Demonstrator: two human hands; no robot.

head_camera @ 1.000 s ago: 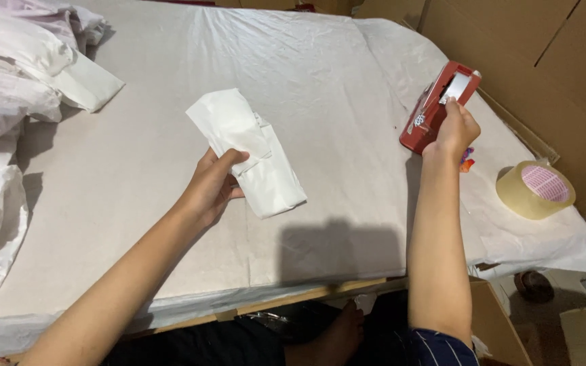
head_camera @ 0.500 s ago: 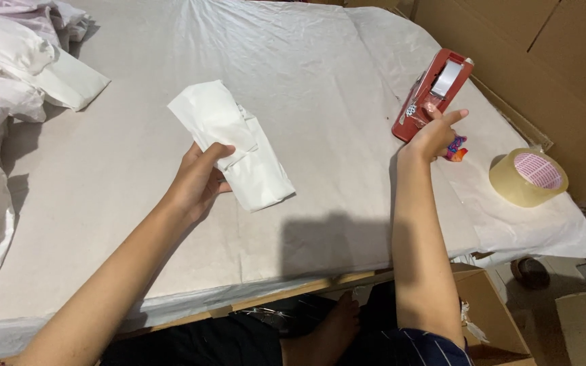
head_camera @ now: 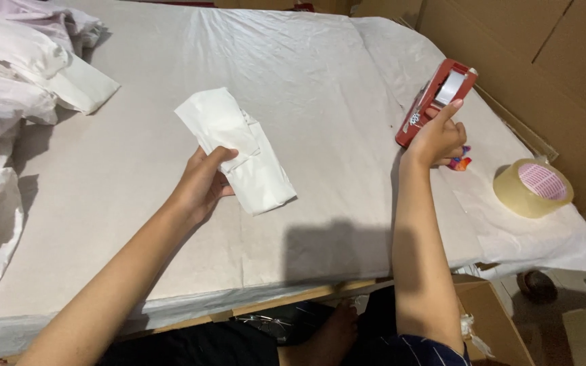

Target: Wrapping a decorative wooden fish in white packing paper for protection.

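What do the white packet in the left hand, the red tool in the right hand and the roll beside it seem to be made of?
The white packet looks like thin, faintly glossy plastic film around something soft; it creases and droops. The red tape dispenser looks like hard, smooth-finished plastic or painted metal; which one is unclear. The tape roll looks like clear, glossy adhesive film, yellowish where layered, probably on a cardboard core.

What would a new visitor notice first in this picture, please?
Probably the left hand holding a folded white packet above the middle of the paper-covered table. Next, the right hand gripping a red tape dispenser near the table's right edge. A roll of clear tape lies just right of it.
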